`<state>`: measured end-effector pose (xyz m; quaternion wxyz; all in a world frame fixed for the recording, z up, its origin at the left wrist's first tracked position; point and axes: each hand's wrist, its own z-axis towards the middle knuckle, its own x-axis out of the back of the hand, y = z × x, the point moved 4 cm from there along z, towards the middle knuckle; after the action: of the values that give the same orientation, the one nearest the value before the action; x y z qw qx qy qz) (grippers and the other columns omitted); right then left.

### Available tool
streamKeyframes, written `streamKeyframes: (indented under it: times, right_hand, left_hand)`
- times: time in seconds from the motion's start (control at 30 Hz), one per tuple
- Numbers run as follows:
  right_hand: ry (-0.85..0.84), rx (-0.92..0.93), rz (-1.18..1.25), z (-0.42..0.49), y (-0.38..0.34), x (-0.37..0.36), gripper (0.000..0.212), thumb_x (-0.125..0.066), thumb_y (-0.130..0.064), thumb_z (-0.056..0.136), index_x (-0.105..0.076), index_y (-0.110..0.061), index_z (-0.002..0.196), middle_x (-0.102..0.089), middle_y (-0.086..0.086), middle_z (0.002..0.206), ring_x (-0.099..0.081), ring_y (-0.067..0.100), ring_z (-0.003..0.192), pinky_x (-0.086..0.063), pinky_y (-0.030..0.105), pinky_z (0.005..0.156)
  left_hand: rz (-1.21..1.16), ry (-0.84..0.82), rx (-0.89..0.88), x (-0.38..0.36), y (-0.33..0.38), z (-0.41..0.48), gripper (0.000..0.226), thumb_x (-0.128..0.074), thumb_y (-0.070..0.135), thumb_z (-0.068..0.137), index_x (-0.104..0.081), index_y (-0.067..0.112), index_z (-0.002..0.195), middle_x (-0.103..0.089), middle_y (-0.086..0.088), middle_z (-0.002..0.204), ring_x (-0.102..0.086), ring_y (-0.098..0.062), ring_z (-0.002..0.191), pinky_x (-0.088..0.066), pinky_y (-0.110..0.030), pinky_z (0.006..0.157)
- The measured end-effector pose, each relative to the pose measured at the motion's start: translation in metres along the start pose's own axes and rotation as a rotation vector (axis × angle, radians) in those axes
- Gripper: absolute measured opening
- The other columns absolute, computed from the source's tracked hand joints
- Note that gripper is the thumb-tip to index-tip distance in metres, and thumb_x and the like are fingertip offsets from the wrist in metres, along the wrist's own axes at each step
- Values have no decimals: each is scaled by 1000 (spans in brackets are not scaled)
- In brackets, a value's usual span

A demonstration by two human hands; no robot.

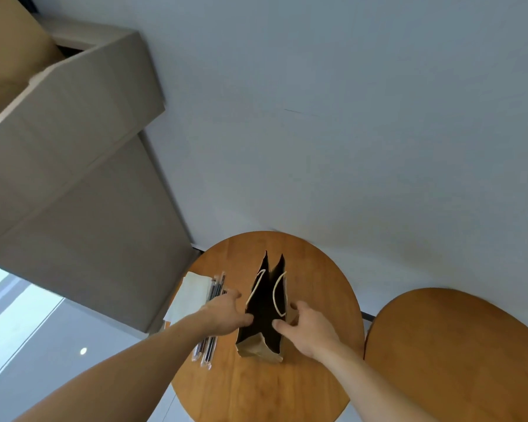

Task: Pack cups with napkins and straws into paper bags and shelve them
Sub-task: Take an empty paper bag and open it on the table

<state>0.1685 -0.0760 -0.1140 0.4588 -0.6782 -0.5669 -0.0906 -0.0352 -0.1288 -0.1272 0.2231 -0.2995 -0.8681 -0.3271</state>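
Now spreading paper bag [258, 348] for loading, pinching 1 rim with left hand [226, 315], opposite rim with right hand [307, 328].

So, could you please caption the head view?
Left hand and right hand grip an open paper bag on a round table, beside straws.

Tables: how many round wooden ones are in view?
2. The middle table bears the paper bag; the right table sits at the lower right, cut off by the frame edge. More may lie out of view.
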Motion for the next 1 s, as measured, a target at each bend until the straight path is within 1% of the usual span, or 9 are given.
streamKeyframes:
  times: [0.1, 0.17, 0.27, 0.37, 0.47, 0.6, 0.77, 0.9, 1.0]
  right_hand:
    - [-59, 21, 94, -2, 2, 6, 76, -63, -59, 85, -32, -32, 148, -49, -6, 145, -53, 20, 128, -50, 37, 102]
    - [-53, 48, 98, -1, 1, 14, 71, -62, -49, 88, -30, -32, 150, -43, -5, 150, -48, 20, 133, -47, 39, 106]
    - [78, 84, 55, 4, -10, 36, 59, -54, -38, 97, -31, -28, 150, -36, -3, 156, -40, 20, 140, -41, 40, 111]
    - [183, 143, 14, 9, -32, 58, 50, -48, -33, 101, -35, -24, 149, -35, -2, 156, -38, 20, 141, -38, 37, 113]
    - [236, 218, -23, 12, -55, 72, 46, -45, -32, 102, -40, -22, 147, -38, -1, 153, -40, 19, 139, -38, 35, 110]
    - [240, 272, -72, 14, -72, 72, 44, -43, -33, 103, -44, -18, 144, -42, 2, 150, -41, 21, 137, -38, 33, 108]
    - [252, 309, -94, 15, -93, 74, 44, -41, -35, 103, -45, -18, 143, -44, 2, 148, -42, 20, 135, -38, 35, 109]
    - [302, 425, -111, 15, -155, 99, 45, -42, -33, 103, -44, -16, 144, -42, 3, 149, -43, 20, 134, -37, 35, 108]
    - [368, 518, -152, 18, -222, 129, 47, -44, -34, 101, -44, -14, 144, -42, 4, 148, -42, 22, 133, -35, 36, 108]
  left_hand:
    - [-38, -153, -12, 11, -6, -9, 92, -74, 49, 75, -23, 29, 150, -43, -2, 149, -50, -23, 130, -50, -34, 102]
    - [26, -188, -21, 22, -8, -15, 95, -74, 45, 74, -21, 31, 151, -35, -2, 155, -43, -25, 137, -46, -36, 106]
    - [146, -10, -20, 45, -3, -21, 79, -65, 37, 85, -26, 21, 152, -35, -6, 155, -45, -25, 135, -45, -35, 107]
    - [252, 207, -14, 65, 8, -29, 61, -57, 37, 93, -37, 17, 147, -47, -7, 146, -51, -25, 127, -47, -35, 102]
    - [256, 317, -9, 79, 17, -37, 60, -54, 43, 93, -38, 20, 146, -46, -5, 146, -49, -27, 128, -45, -39, 102]
    - [238, 359, 2, 87, 15, -47, 56, -53, 43, 91, -44, 19, 141, -50, -5, 141, -51, -26, 123, -48, -40, 99]
    - [222, 336, 51, 84, -2, -57, 64, -50, 47, 94, -32, 22, 150, -40, -4, 151, -42, -27, 135, -42, -43, 109]
    - [230, 309, 25, 108, -5, -68, 60, -52, 46, 89, -43, 20, 142, -48, -6, 143, -48, -26, 125, -45, -44, 104]
    - [240, 417, -59, 159, 12, -84, 66, -54, 42, 92, -34, 19, 150, -38, -5, 153, -40, -26, 137, -38, -44, 112]
